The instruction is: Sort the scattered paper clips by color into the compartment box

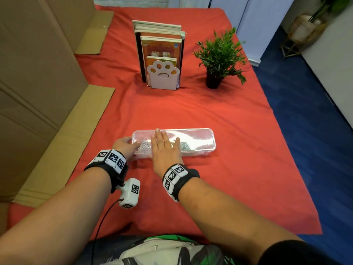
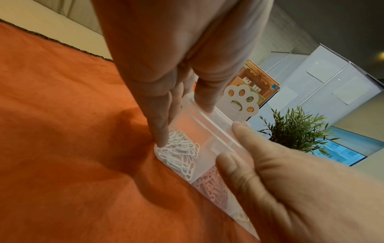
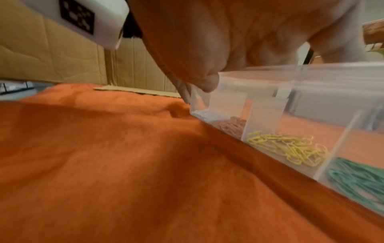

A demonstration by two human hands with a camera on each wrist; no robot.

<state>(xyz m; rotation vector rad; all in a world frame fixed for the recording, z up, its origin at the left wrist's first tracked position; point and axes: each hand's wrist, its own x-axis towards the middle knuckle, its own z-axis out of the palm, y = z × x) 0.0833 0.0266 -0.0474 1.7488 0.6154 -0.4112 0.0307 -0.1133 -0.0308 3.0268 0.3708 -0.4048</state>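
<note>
A clear compartment box lies on the red cloth with its lid down. My left hand grips the box's left end, thumb at the near corner and a finger on the far rim. My right hand lies flat on the lid with straight fingers. Through the plastic I see white clips, pink clips, yellow clips and green clips, each colour in its own compartment. No loose clips show on the cloth.
A paw-shaped bookend with books stands behind the box, and a potted plant to its right. Cardboard boxes line the left side. The red cloth ends at the right over blue floor.
</note>
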